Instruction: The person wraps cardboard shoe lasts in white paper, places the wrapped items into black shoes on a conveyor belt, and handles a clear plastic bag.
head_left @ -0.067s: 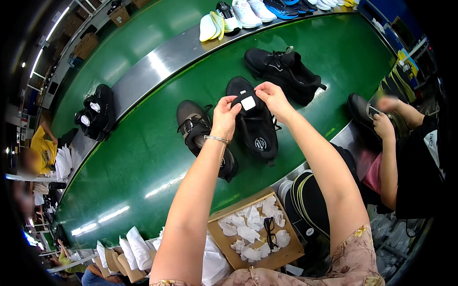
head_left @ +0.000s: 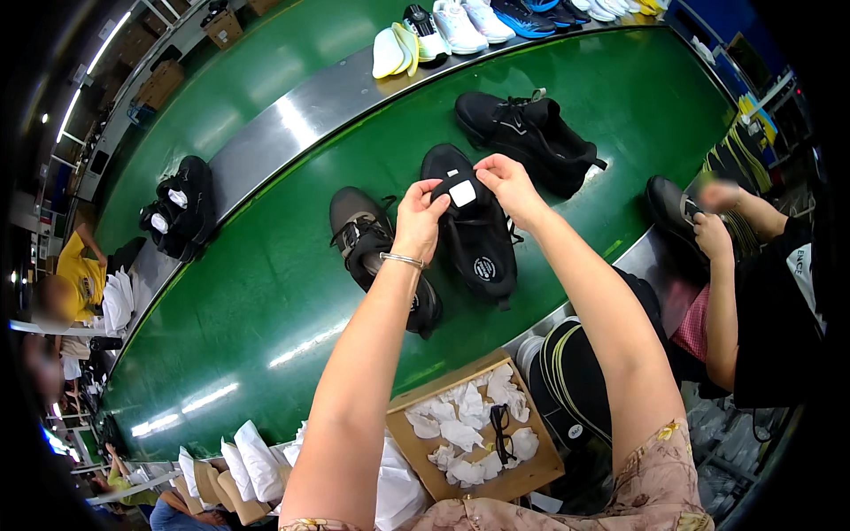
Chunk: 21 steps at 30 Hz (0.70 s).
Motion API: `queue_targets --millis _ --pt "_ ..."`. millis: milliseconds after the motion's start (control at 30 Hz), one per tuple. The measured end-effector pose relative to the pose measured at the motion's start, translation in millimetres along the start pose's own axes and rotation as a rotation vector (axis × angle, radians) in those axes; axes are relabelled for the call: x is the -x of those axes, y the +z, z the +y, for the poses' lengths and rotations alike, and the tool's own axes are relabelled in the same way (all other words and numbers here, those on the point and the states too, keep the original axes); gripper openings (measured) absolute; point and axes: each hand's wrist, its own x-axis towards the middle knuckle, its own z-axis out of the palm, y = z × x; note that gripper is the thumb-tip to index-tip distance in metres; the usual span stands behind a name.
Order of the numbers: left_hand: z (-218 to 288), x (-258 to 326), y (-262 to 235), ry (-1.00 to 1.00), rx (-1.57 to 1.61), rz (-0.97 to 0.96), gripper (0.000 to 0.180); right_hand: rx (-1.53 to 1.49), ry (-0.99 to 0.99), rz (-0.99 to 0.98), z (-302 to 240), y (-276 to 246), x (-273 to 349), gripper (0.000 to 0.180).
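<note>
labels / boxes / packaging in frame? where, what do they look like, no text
White label: small rounded square on the tongue of the black shoe, pinched between left hand and right hand.
Round badge: white-ringed, on that shoe's heel.
Cardboard tray: brown, near edge, holding crumpled white paper.

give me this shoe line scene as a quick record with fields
left hand: left hand pinches the tongue of the black lace-up sneaker
right hand: right hand holds the same tongue by its white rectangular label
surface: green conveyor belt
beside it: second black sneaker lying on the belt
further up: black sneaker pair
near edge: cardboard tray of crumpled white paper
co-worker: a person's hand on a black shoe
</note>
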Motion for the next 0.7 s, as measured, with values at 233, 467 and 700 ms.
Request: queue_targets --millis 233,467,700 --pt "10 7 -2 -0.057 0.047 -0.046 0.039 0.011 -0.013 -0.008 3 2 1 0.011" --pt "6 6 -3 -0.049 0.023 -0.049 0.038 0.000 -0.028 -0.023 4 1 5 0.011" --pt "5 4 -1 0.055 -0.140 0.003 0.034 0.023 -0.043 0.003 4 6 -4 0.011"
